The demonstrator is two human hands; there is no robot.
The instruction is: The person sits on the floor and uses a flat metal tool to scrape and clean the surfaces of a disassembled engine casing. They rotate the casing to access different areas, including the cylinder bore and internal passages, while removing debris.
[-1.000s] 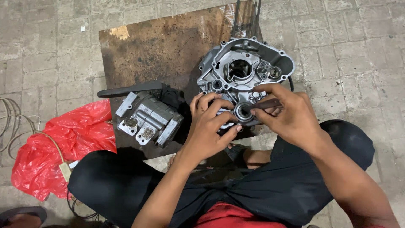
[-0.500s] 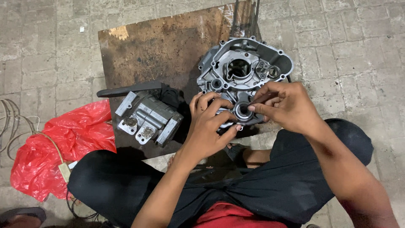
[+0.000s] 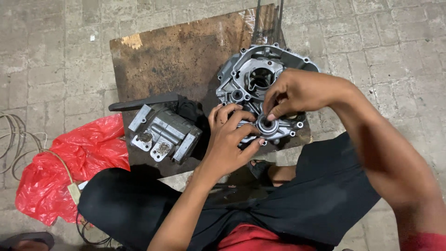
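A grey metal engine case half (image 3: 251, 79) lies on a rusty brown board (image 3: 176, 60), its open side up. My left hand (image 3: 230, 139) rests on the case's near edge, fingers curled against it beside a round bearing (image 3: 268, 125) seated in a bore. My right hand (image 3: 297, 93) reaches over the case from the right, its thumb and fingertips pressing down on that bearing. The right hand hides the case's right side.
A second grey engine block (image 3: 162, 135) and a black bar (image 3: 144, 103) lie on the board's left part. A red plastic bag (image 3: 69, 162) and loose cables (image 3: 18, 139) sit on the brick floor at left. My crossed legs in black trousers (image 3: 297, 204) border the board.
My right hand has shifted left over the case and its fingers now press on the bearing. The left hand stays on the near edge. The view has come closer.
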